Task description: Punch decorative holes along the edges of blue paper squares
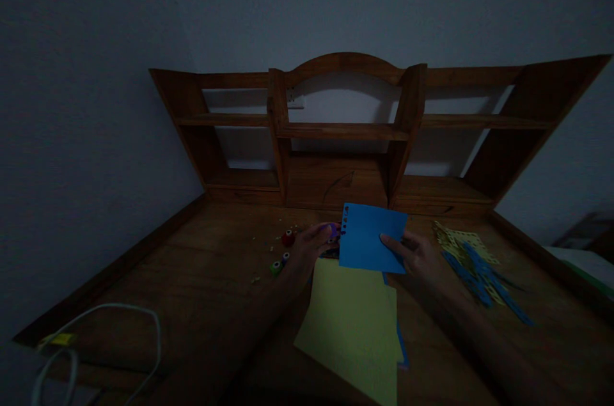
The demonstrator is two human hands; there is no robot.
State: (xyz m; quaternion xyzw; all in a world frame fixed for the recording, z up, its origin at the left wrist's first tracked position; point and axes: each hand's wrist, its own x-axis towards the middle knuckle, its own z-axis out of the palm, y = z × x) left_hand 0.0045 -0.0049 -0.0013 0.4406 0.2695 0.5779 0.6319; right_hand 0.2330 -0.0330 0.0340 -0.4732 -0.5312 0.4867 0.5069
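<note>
My right hand [416, 255] pinches a sheet of blue paper [370, 236] by its right side, thumb on top. Several small shapes are cut out along the left edge of that sheet. At this edge, my left hand [309, 247] is closed around a small purple craft punch [332, 231], mostly covered by the fingers. Whether the paper sits in the punch's slot I cannot tell. A red punch [288, 238] and a green punch [275, 267] lie left of my left hand. Below the blue sheet is a stack of yellow paper [352, 323] with blue edges showing under it.
Punched yellow strips [472, 243] and blue strips [472, 275] are heaped on the right of the wooden desk [206, 265]. Tiny paper bits are scattered near the punches. A wooden shelf unit [343, 132] stands at the back. A white cable [119, 306] loops at the lower left.
</note>
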